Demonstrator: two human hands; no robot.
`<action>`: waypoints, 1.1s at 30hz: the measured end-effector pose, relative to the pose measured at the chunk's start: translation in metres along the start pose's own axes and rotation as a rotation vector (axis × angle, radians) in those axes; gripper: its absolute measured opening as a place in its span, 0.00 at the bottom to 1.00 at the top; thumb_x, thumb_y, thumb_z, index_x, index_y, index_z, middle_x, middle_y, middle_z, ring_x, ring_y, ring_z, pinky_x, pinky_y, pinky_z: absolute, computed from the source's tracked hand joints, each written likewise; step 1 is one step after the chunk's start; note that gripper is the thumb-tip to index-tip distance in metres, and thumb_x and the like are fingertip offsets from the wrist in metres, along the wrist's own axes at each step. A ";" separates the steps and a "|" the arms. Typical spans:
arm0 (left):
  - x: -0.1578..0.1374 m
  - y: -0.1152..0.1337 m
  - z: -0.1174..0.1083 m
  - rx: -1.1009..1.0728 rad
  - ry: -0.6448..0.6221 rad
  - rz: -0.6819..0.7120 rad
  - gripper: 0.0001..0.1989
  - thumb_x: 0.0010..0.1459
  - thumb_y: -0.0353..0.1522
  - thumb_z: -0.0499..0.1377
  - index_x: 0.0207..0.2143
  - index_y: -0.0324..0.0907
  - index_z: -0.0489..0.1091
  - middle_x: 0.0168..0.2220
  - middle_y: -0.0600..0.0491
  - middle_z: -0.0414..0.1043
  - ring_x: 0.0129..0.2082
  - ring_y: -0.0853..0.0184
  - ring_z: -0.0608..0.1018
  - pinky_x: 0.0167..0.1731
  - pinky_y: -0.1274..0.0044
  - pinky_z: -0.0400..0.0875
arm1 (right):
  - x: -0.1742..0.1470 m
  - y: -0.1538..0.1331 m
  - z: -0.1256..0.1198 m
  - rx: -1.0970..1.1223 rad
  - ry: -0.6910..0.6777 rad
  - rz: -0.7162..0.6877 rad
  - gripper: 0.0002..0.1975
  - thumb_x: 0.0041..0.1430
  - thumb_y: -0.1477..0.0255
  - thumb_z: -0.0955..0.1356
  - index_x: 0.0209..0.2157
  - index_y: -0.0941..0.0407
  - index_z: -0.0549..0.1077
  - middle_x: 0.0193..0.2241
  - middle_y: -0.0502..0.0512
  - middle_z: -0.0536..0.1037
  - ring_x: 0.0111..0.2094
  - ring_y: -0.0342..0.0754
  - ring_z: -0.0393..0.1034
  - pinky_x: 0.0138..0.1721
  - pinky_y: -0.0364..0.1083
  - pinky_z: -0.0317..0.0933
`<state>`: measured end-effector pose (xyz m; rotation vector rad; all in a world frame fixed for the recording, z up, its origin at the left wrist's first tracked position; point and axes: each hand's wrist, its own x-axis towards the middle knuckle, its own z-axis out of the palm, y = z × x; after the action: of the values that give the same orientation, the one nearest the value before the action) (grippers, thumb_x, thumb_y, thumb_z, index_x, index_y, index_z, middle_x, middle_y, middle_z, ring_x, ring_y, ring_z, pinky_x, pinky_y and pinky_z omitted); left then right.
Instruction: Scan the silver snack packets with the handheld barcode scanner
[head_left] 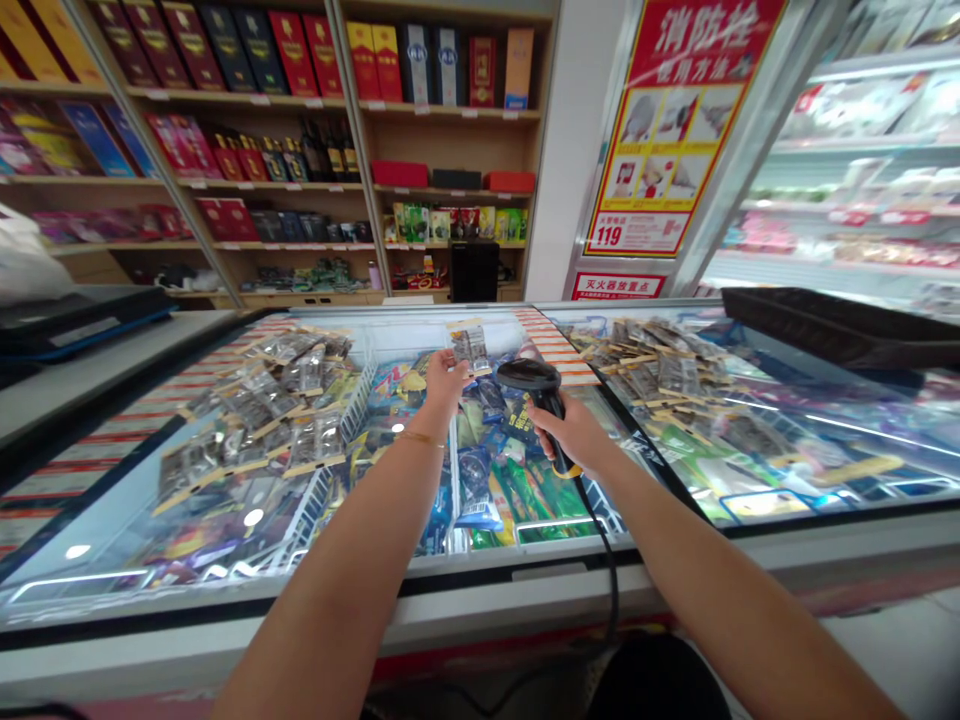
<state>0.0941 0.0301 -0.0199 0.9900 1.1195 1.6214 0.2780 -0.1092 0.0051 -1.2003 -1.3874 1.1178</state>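
On the left, a loose pile of packets (259, 405) lies spread over the glass top of the freezer (487, 598), spilling toward the near side. Right of it, the left hand (446, 378) pinches a single packet (471, 346) at its lower left edge, holding it up over the middle of the glass. Just right of that packet, apart from it, is the head of the black scanner (529, 376); the right hand (576, 432) is closed around its handle, and a cord (612, 580) drops toward the near edge. Farther right lies a second pile (664, 368), with a black tray (832, 330) beyond. The work looks partway through, with one packet in hand between two piles; which pile is done and which is left, I cannot tell.
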 end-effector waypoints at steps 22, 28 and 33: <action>-0.096 0.018 0.160 0.224 -0.493 -0.133 0.18 0.37 0.30 0.73 0.28 0.42 0.69 0.24 0.55 0.74 0.25 0.70 0.77 0.31 0.75 0.73 | -0.066 -0.035 -0.155 0.058 0.482 0.001 0.14 0.51 0.64 0.73 0.34 0.54 0.66 0.17 0.43 0.67 0.13 0.40 0.60 0.14 0.41 0.56; -0.151 -0.015 0.263 0.286 -0.607 -0.003 0.09 0.47 0.32 0.70 0.28 0.42 0.72 0.26 0.53 0.76 0.27 0.66 0.78 0.34 0.71 0.76 | -0.096 -0.044 -0.213 0.053 0.650 0.063 0.13 0.51 0.67 0.73 0.34 0.55 0.67 0.17 0.43 0.68 0.14 0.40 0.60 0.14 0.40 0.56; -0.161 -0.024 0.300 0.380 -0.649 0.193 0.04 0.50 0.27 0.67 0.29 0.42 0.75 0.35 0.48 0.80 0.40 0.60 0.81 0.48 0.67 0.74 | -0.104 -0.033 -0.232 0.069 0.710 0.108 0.12 0.52 0.69 0.73 0.33 0.55 0.67 0.17 0.44 0.67 0.14 0.40 0.60 0.14 0.40 0.56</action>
<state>0.4236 -0.0499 0.0186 1.7617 0.9013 1.0985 0.5100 -0.2042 0.0579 -1.4449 -0.7412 0.6900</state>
